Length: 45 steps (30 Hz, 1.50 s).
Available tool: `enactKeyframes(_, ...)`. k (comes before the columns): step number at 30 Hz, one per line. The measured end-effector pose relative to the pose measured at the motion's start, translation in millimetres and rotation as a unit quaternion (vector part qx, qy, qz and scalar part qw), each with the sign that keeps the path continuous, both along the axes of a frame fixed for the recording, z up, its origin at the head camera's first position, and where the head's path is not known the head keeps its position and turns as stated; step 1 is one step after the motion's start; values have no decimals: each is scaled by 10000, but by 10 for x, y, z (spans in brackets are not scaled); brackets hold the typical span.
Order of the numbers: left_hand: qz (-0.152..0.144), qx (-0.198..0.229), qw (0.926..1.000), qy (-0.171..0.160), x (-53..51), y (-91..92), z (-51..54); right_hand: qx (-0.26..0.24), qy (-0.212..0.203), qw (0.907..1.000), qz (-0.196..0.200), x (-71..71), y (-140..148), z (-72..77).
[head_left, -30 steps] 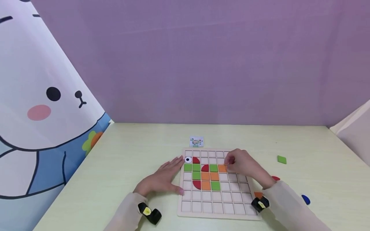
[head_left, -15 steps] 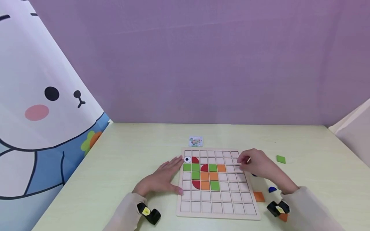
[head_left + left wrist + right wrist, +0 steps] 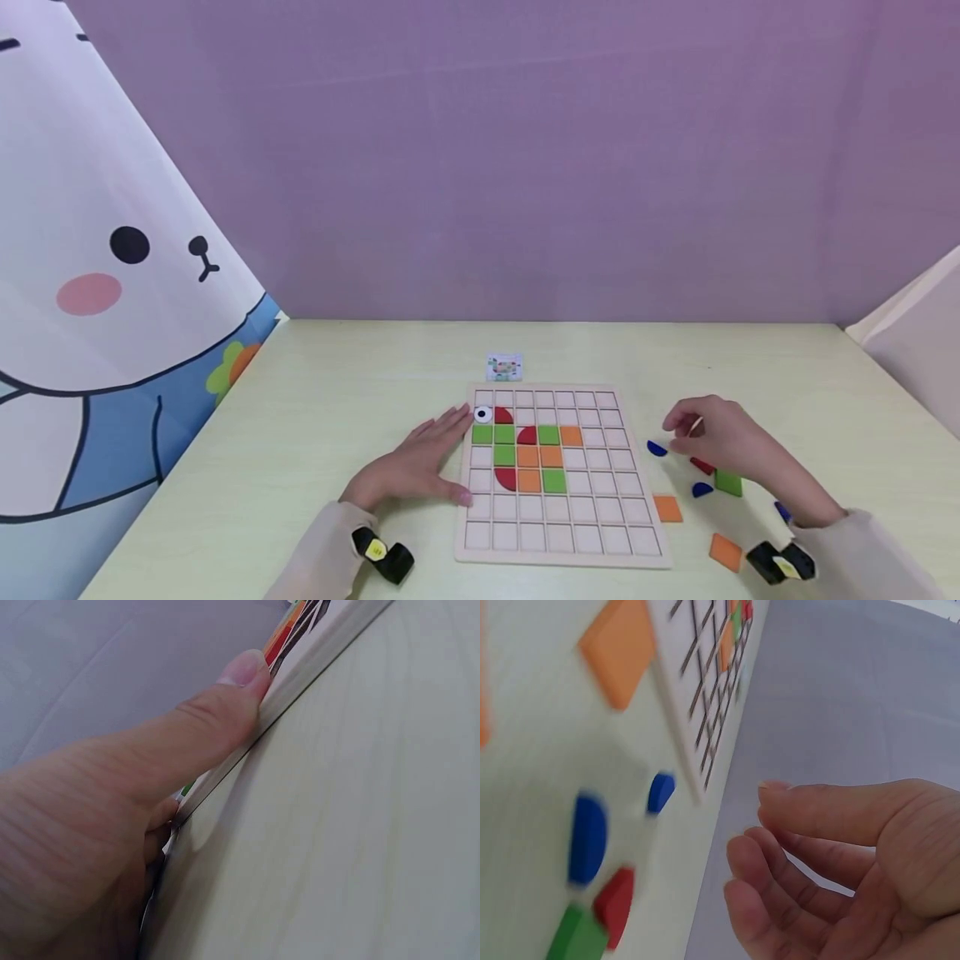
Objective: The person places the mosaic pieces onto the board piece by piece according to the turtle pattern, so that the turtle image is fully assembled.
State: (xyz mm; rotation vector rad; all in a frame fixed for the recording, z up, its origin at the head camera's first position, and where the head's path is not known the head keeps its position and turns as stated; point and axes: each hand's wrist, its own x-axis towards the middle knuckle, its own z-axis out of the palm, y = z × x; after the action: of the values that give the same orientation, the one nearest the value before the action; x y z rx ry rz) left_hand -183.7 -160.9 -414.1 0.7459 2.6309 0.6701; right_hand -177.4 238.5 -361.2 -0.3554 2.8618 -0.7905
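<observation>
A wooden grid board (image 3: 562,543) lies on the table, with green, orange and red tiles and a round eye tile (image 3: 483,414) set in its cells. My left hand (image 3: 415,463) rests along the board's left edge, fingers spread and thumb on the rim, as the left wrist view also shows. To the right of the board, my right hand (image 3: 716,432) is raised above loose pieces. Its fingers are loosely bent with nothing between them, seen in the right wrist view. Near it are a blue piece (image 3: 657,448), a red piece (image 3: 702,466) and a green tile (image 3: 728,482).
A small printed card (image 3: 504,367) lies behind the board. Two orange tiles, one by the board's right edge (image 3: 667,508) and one nearer the front (image 3: 725,552), lie on the table. Another blue piece (image 3: 702,490) is among the loose ones. A purple backdrop (image 3: 562,167) stands behind.
My right hand has moved right, off the board and over the loose pieces. The left hand stays at the board's edge. The orange tile in the third row remains in its cell.
</observation>
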Motion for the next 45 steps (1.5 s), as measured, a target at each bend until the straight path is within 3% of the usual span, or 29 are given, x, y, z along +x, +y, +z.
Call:
enactKeyframes(6,7,-2,10000,16,10,-1,14,251,13,9997,-70,49,213,-19)
enactKeyframes(18,37,22,10000,-17,19,-1,32,259,-170,9994,-183,125,591,-116)
enactKeyframes(31,26,50,10000,-35,14,-1,37,255,-708,9964,-382,177,666,-226)
enactKeyframes(45,5,16,10000,15,10,-14,8,313,-814,9956,-354,173,624,-312)
